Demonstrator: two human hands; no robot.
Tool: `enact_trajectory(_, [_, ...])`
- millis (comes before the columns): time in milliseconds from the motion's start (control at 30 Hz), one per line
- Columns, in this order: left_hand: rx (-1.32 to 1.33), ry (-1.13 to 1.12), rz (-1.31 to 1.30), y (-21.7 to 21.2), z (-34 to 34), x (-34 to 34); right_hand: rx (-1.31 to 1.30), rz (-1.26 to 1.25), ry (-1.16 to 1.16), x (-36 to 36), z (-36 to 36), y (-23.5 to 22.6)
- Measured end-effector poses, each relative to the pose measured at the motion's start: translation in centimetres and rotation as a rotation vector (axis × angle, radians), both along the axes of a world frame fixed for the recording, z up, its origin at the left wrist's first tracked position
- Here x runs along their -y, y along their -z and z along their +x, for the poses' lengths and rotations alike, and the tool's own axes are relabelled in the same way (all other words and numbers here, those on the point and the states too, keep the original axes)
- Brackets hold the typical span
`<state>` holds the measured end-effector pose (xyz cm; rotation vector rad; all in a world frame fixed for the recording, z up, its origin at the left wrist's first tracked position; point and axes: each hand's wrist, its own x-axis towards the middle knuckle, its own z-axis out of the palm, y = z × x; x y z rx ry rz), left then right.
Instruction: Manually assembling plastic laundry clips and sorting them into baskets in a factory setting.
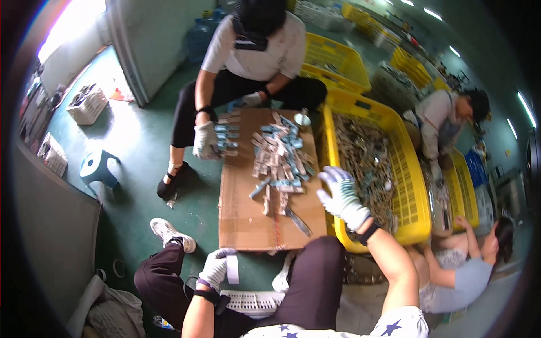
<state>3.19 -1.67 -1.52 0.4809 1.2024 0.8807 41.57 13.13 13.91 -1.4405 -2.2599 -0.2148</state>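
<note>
My left hand [213, 271], in a white knitted glove, is closed on a flat white strip [233, 269] near the front left corner of the cardboard sheet [242, 219]. My right hand [345, 198], gloved too, has its fingers spread and nothing in them. It hovers by the near left rim of a yellow crate [414, 191]. On the cardboard lies a loose pile of small light blue and beige strip-like pieces [279, 152]. A dark, slim tool [297, 221], perhaps a knife, rests close to the front edge.
Across the cardboard sits a co-worker [259, 50], one gloved hand [207, 139] at a row of blue pieces [227, 136]. Mixed pieces [363, 155] fill the yellow crate. Two more people work at the right. A blue stool [98, 167] stands at left, a white basket [253, 302] between my legs.
</note>
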Motion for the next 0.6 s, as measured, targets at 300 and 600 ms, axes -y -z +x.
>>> enact_trajectory(300, [0.048, -0.034, 0.151, 0.4, 0.8, 0.6, -0.447, -0.295, 0.704, 28.3, 16.7, 4.4])
enact_trajectory(600, [0.113, -0.058, -0.043, 1.7, 1.8, 0.4, -0.435, -0.798, 0.929, 37.5, 24.1, 26.2])
